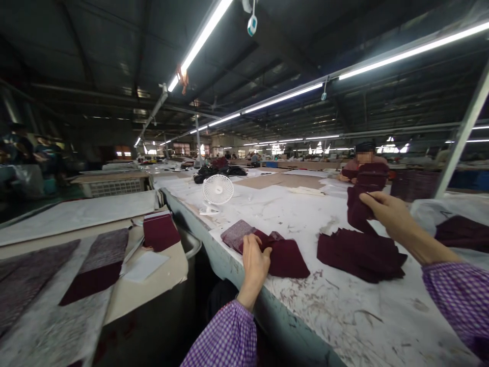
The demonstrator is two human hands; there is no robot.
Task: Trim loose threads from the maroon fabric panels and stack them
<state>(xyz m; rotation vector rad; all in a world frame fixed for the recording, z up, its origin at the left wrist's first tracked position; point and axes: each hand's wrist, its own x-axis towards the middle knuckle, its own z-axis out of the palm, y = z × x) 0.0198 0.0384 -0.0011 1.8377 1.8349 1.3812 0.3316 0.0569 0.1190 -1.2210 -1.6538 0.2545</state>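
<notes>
My right hand (385, 211) pinches a maroon fabric piece (357, 209) by its edge and holds it up off the table. Just below it lies a loose, fanned pile of maroon fabric pieces (359, 255). Near the table's front edge, my left hand (256, 257) has its fingers closed on another maroon fabric piece (288, 257) lying on the white surface. A greyish, speckled fabric patch (237, 233) shows beside those fingers. The fingertips of the left hand are partly hidden against the cloth.
A white clip-on fan (217, 191) stands on the white-covered table (290, 214). At left, a lower stand holds a maroon stack (161, 230), white paper (145, 266) and speckled cloth strips (105, 250). A co-worker (364, 160) is across the table, near plastic-wrapped maroon cloth (464, 232).
</notes>
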